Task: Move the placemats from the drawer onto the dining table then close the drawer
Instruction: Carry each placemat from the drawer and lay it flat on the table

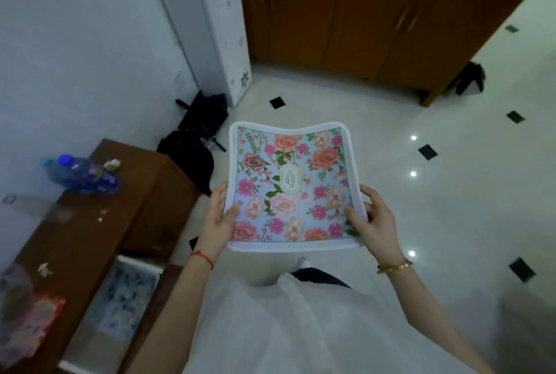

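At the far left, a blue-capped water bottle [84, 175] lies on its side atop a brown cabinet [99, 223], near its back edge. Below it the drawer [126, 298] stands pulled open, with a blue-patterned sheet, possibly another placemat, blurred inside. A dark heap of bags [195, 139] sits on the tiled floor [436, 208] just beyond the cabinet.

Centre frame, a person carries a floral placemat [290, 185] out over the floor, well apart from the drawer. The left hand [218, 217] pinches its left edge, thumb on top and fingers [221, 193] curled underneath. The right hand [376, 217] clamps the right edge in the same way, its fingers [368, 194] wrapped round the white border. The mat sags in the middle and its far edge dips.

No dining table shows in view, so the carry is likely only begun. The risks look plain enough: a limp mat held only by its sides could fold or slip if either pinch loosens. The open drawer juts into the walkway and could catch a leg on the return trip, and the bags on the floor could trip a step to the left. The glossy tiles, bright with lamp reflections, may be slick underfoot. The drawer remains to be shut.
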Motion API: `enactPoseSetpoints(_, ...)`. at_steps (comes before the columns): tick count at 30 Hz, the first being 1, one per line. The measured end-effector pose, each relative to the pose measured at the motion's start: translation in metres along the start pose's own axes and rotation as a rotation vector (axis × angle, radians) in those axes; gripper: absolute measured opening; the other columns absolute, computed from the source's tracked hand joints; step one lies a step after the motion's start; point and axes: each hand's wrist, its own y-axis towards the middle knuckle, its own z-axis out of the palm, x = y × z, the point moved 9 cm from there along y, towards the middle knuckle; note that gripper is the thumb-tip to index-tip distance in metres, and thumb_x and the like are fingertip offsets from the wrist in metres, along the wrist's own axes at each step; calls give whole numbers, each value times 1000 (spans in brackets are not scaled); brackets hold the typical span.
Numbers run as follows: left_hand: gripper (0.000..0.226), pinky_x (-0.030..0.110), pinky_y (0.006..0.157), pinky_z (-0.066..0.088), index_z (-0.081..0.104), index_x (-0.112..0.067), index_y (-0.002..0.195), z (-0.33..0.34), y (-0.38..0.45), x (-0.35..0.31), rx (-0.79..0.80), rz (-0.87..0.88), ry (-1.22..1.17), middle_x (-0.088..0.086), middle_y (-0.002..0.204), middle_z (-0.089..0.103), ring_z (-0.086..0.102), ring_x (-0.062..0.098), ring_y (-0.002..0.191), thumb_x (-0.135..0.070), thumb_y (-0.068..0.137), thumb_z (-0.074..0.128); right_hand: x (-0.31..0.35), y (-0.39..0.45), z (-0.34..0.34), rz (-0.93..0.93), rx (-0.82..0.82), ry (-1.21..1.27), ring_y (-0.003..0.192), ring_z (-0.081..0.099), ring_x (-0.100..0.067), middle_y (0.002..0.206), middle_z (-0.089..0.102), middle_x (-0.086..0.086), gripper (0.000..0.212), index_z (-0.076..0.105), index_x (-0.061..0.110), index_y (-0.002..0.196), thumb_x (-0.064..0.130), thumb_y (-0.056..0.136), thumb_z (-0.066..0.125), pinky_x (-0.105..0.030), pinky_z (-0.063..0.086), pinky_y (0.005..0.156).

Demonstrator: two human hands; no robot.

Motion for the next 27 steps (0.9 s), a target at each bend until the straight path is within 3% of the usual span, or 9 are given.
enactPoseSetpoints(11,40,50,87,55,46,-29,128,220,119,-59,424,56,119,8,122,64,65,24,108,-9,95,56,-32,33,-168,98,-432,98,78,74,-16,90,75,0,41,50,23,126,16,89,67,-34,61,69)
enactPoseSetpoints(16,43,52,88,54,43,-24,133,318,168,-69,587,48,166,9,123,63,65,26,108,-7,95,55,-54,52,-222,144,-598,133,80,74,-17,91,75,-1,42,50,20,128,14,90,66,-38,61,72)
enactPoseSetpoints(24,42,54,87,54,45,-30,128,498,253,-105,840,61,217,9,122,64,65,27,108,-8,94,56,-69,112,-321,182,-851,193,82,74,-18,94,74,-2,40,50,34,120,13,89,66,-42,61,73)
enactPoseSetpoints(27,43,57,89,52,45,-29,130,574,278,-125,950,93,241,11,123,63,63,30,110,-8,94,57,-76,131,-362,200,-960,215,83,74,-20,95,75,-3,41,49,27,125,16,89,67,-47,60,74)
